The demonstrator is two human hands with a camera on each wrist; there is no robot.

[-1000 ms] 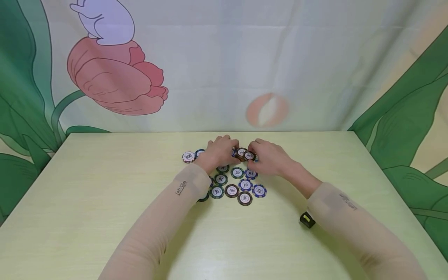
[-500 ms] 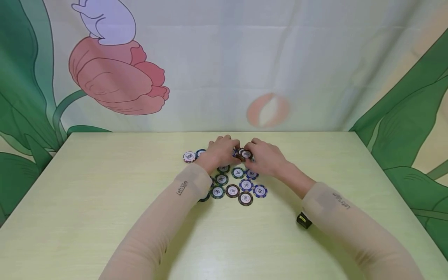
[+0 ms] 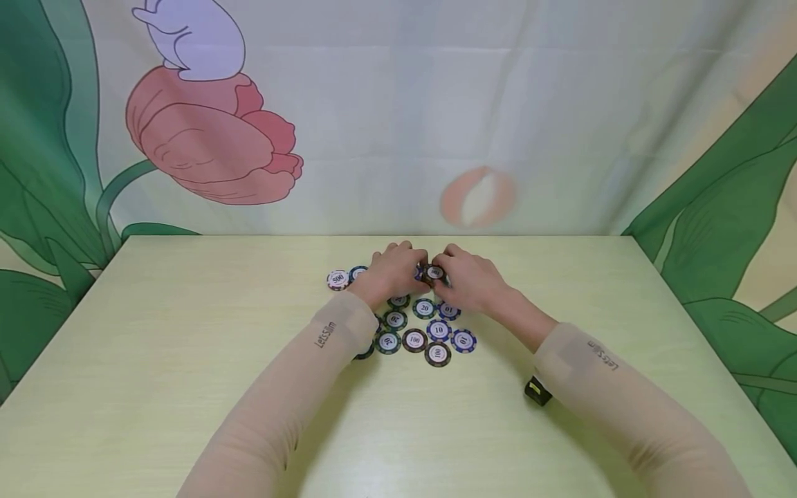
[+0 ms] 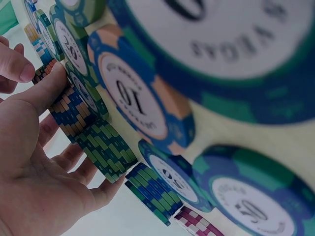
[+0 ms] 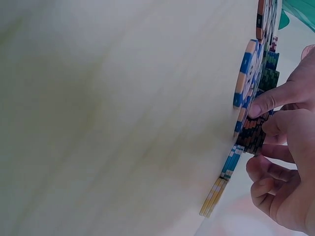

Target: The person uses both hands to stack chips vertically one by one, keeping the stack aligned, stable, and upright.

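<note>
Pinching dark chip stack with thumb and curled fingers of right hand. Clasping neighbouring chip stacks between thumb and fingers of left hand, near far edge of bench. See loose chips flat in front, black object by right sleeve.

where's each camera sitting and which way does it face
Head: on the head, facing forward and down at table and chips; left hand, right hand, sleeves show.
Left wrist: worn there, facing chips closely; left hand and right fingertips show.
Right wrist: worn there, facing across the table; right hand shows.
Both wrist views share the chip stacks.
</note>
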